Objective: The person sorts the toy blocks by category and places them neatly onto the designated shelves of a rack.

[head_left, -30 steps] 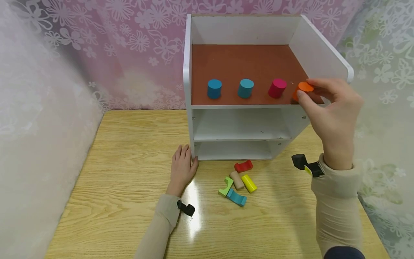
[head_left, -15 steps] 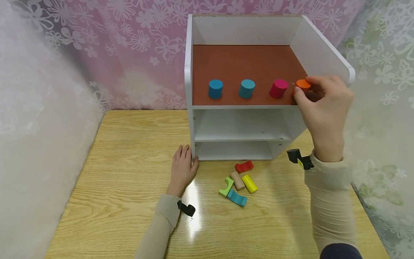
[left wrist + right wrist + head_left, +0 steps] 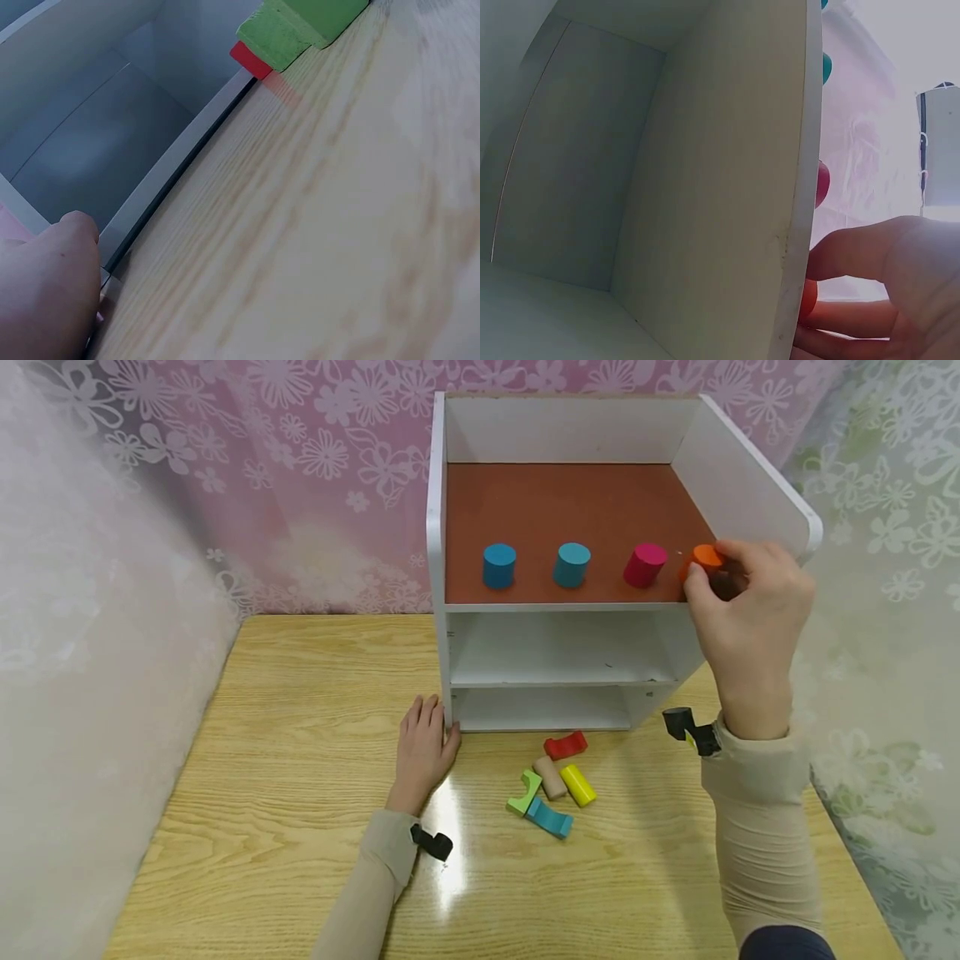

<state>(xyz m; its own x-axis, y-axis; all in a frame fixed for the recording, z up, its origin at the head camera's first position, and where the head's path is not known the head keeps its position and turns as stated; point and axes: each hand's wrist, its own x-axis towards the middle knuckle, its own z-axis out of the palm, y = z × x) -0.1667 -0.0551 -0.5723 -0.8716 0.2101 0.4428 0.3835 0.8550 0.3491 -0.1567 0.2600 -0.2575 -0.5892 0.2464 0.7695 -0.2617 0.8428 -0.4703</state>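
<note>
- Orange cylinder (image 3: 706,558): it is upright at about 4 o'clock on the brown top of the shelf (image 3: 570,497), near the front edge. The fingers hide much of it, so I cannot tell whether its base bears fully on the board.
- The right hand (image 3: 757,610) has its thumb and fingers clamped on it, reaching in from 4 o'clock.
- Toward 9 o'clock from it, in a row and well apart, stand the pink cylinder (image 3: 645,565), the teal cylinder (image 3: 572,565) and the blue cylinder (image 3: 498,567).
- The left hand (image 3: 425,747) lies on the surface (image 3: 300,735) at the shelf's 7 o'clock corner, fingers straight and close together, gripping nothing.
- At the shelf's 6 o'clock lie loose blocks: the tan cylinder (image 3: 550,777) in the middle, the red arch (image 3: 566,746) at 12, the yellow cylinder (image 3: 578,786) at 3, the blue arch (image 3: 549,818) at 6, the green arch (image 3: 523,793) at 9.
- Step in hand, as I judge it: setting the fourth cylinder at the row's 3 o'clock end.
- Next, I think, the move calls for steadying the base, then parting the fingers and lifting away toward 4 o'clock without tipping it.
</note>
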